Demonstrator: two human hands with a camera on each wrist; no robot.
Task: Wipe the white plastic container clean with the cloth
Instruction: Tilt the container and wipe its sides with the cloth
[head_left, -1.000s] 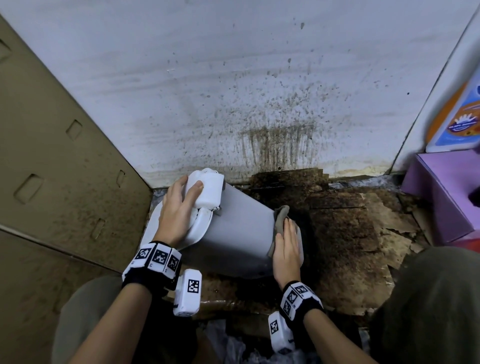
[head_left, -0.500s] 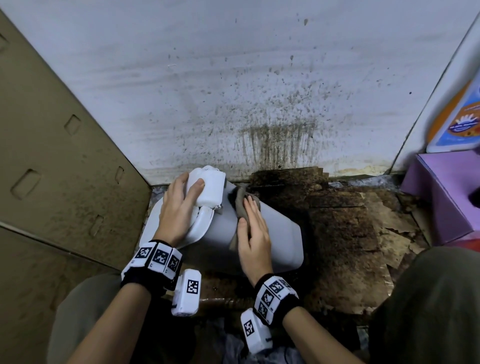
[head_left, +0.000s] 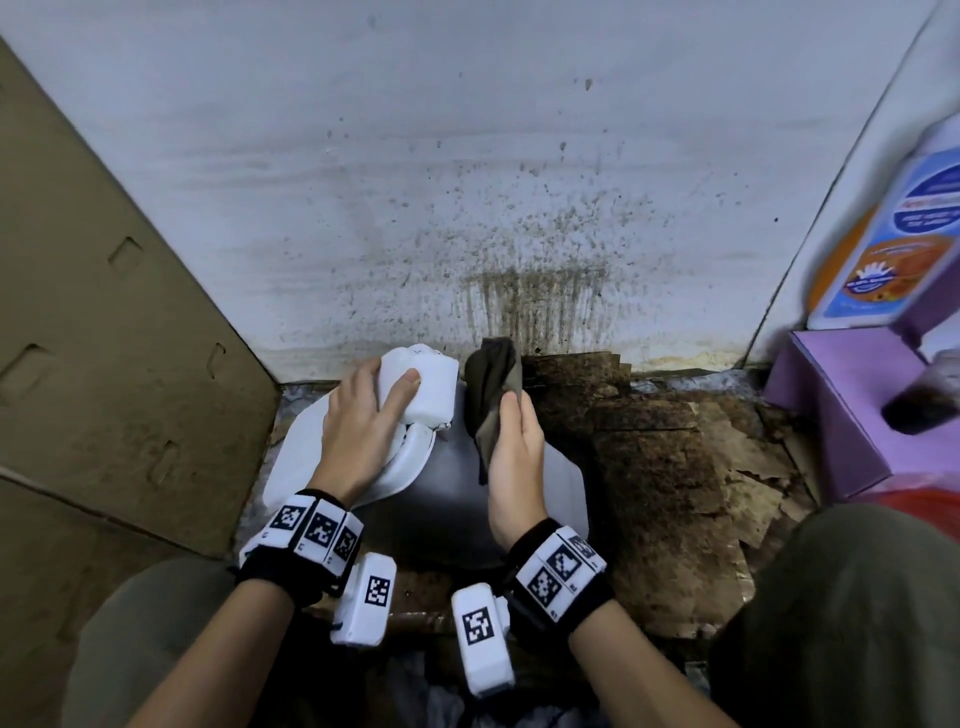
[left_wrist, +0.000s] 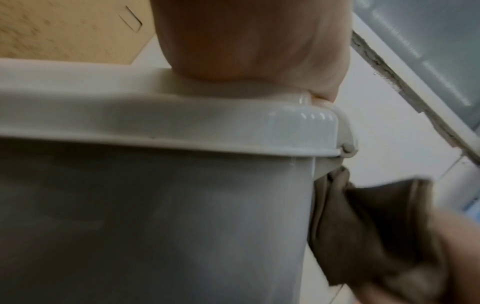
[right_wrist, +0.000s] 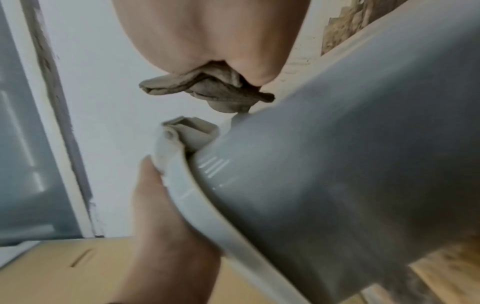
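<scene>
The white plastic container (head_left: 447, 499) lies on its side on the floor, lid end to the left. My left hand (head_left: 363, 431) grips the lid rim, fingers over the white latch block (head_left: 431, 389); the right wrist view shows its thumb (right_wrist: 166, 236) wrapped round the rim. My right hand (head_left: 511, 457) pinches a dark bunched cloth (head_left: 491, 374) above the container's upper side, close to the latch. The cloth (right_wrist: 207, 88) hangs from the palm and just touches the container wall (right_wrist: 337, 164). In the left wrist view the cloth (left_wrist: 369, 222) sits beside the container (left_wrist: 155, 205).
A stained white wall (head_left: 467, 208) stands right behind the container. A brown cardboard panel (head_left: 104, 338) closes the left side. Dirty, torn cardboard (head_left: 665, 467) covers the floor to the right. A purple box (head_left: 831, 415) and a colourful carton (head_left: 893, 234) stand at far right. My knees (head_left: 857, 623) flank the hands.
My right hand has swept the cloth from the container's right end leftward to the latch end, then gathered it into a pinch. The left hand and container have stayed put.
</scene>
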